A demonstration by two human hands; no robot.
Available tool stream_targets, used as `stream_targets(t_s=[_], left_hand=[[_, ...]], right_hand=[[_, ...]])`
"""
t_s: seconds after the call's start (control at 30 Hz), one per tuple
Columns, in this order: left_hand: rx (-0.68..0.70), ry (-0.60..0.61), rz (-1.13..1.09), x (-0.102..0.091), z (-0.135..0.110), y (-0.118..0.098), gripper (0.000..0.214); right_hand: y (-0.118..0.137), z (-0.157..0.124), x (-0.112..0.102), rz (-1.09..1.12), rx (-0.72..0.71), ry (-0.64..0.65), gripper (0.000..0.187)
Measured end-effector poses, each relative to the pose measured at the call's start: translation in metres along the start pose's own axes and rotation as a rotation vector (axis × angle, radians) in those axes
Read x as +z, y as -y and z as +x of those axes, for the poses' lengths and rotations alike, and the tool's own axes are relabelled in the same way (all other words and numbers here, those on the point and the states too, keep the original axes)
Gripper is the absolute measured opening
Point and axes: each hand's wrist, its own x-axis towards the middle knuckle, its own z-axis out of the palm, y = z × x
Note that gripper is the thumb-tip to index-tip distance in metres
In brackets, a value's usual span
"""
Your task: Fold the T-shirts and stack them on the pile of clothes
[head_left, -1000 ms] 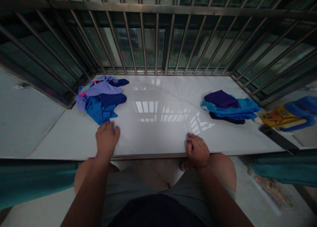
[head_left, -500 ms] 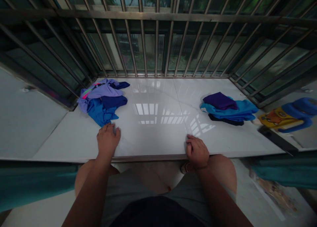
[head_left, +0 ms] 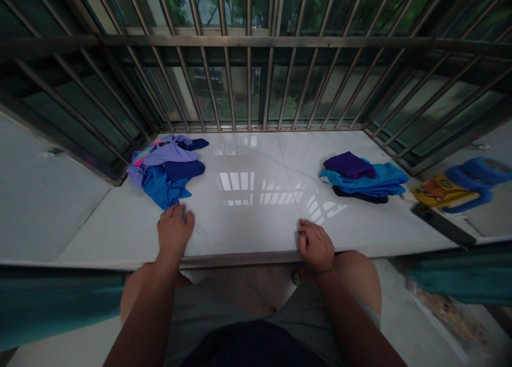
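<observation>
Left hand point(head_left: 174, 229) flat, fingers spread, empty, just short of the crumpled clothes pile point(head_left: 167, 167); right hand point(head_left: 316, 245) curled, well apart from it

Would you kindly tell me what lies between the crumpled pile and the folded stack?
Only bare white sill, seen in the head view, between crumpled pile and folded stack.

Open sill point(head_left: 256, 207) centre, loose clothes point(head_left: 166, 167) left, folded stack point(head_left: 362, 177) right

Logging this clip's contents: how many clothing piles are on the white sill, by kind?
Crumpled pile, just beyond the left hand: 1
Folded stack, away from the right hand: 1
Total: 2
</observation>
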Motion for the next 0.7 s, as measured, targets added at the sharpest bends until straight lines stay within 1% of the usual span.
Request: stream_targets(t_s=[0.2,0.3,0.37,0.5,0.57,0.7], left_hand=[[0.000,-0.015,-0.041,0.002,0.001,0.002,0.053],[-0.079,-0.046,0.005,-0.002,0.000,-0.003,0.063],[-0.141,-0.045,0.055,-0.008,0.000,-0.008,0.067],[-0.202,-0.006,0.087,-0.018,-0.001,-0.015,0.053],[-0.256,0.010,0.089,-0.021,0.000,-0.017,0.048],[-0.367,0.071,0.067,-0.019,0.006,-0.014,0.046]], right_hand=[[-0.001,-0.001,0.000,0.012,0.006,0.011,0.020],[-0.001,-0.001,0.001,0.008,0.007,0.007,0.021],[-0.001,-0.001,0.001,-0.004,0.004,0.004,0.021],[-0.001,-0.001,0.000,-0.022,-0.004,0.000,0.020],[0.000,0.000,-0.001,-0.023,-0.006,0.005,0.020],[0.001,0.001,-0.002,-0.017,0.002,0.011,0.020]])
